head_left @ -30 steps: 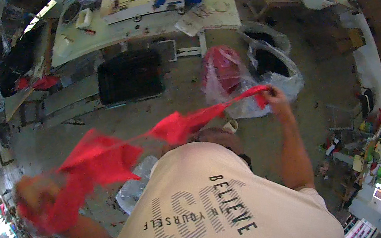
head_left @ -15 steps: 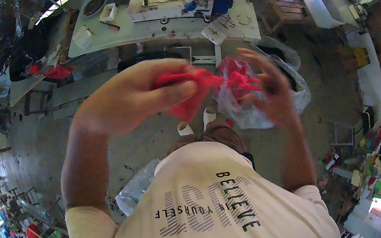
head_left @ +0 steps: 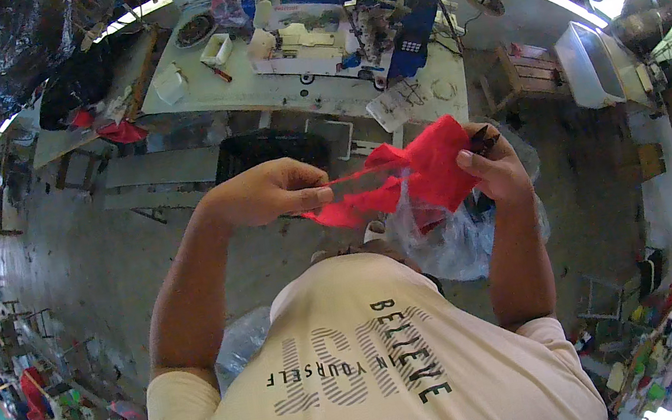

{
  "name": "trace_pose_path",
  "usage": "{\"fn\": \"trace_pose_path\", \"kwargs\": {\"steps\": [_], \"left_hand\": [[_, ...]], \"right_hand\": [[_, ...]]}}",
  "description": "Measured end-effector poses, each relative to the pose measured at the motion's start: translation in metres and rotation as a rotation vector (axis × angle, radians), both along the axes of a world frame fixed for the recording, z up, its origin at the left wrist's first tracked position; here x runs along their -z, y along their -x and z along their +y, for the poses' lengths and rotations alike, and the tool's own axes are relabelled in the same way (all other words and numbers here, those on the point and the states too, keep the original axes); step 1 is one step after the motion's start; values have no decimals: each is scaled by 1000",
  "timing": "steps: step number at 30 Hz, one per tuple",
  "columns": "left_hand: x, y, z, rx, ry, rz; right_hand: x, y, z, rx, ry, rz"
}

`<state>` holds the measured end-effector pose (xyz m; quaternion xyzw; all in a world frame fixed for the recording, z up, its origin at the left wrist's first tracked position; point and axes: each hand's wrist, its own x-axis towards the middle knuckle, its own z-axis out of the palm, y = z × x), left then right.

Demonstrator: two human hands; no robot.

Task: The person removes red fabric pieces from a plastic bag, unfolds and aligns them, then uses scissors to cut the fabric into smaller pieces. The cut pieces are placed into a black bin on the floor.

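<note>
A piece of red cloth (head_left: 432, 161) is stretched in the air between my two hands, in front of my chest. My left hand (head_left: 273, 192) is closed, pinching a thin red strip of it between thumb and fingers. The wide, bunched part of the cloth is gripped in my right hand (head_left: 498, 167), thumb on top. A small dark pointed object (head_left: 481, 139) also shows in the right hand; its kind I cannot make out. Below the cloth, a clear plastic bag (head_left: 455, 239) lies on the floor, partly covered by the cloth and my right arm.
Ahead stands a white worktable (head_left: 247, 92) with a sewing machine (head_left: 310, 43), a small white tray (head_left: 217, 50) and a red-handled tool (head_left: 221, 75). A wooden stool (head_left: 541, 70) and a white tub (head_left: 586, 65) stand at the right. Another plastic bag (head_left: 244, 341) lies at my left.
The red cloth has spread out and moved up and right with my right hand, which now grips its wide part. My left hand has moved slightly lower and holds only a thin strip.
</note>
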<state>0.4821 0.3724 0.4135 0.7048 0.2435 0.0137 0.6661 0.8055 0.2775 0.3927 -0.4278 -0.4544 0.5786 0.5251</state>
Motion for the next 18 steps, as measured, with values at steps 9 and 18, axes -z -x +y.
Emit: {"fn": "trace_pose_path", "kwargs": {"steps": [9,18], "left_hand": [[-47,13,21,-247,-49,-138],[-53,81,43,-755,205,-673]], "right_hand": [[38,-24,73,-788,-13,-447],[68,13,84,-883,88,53]]}}
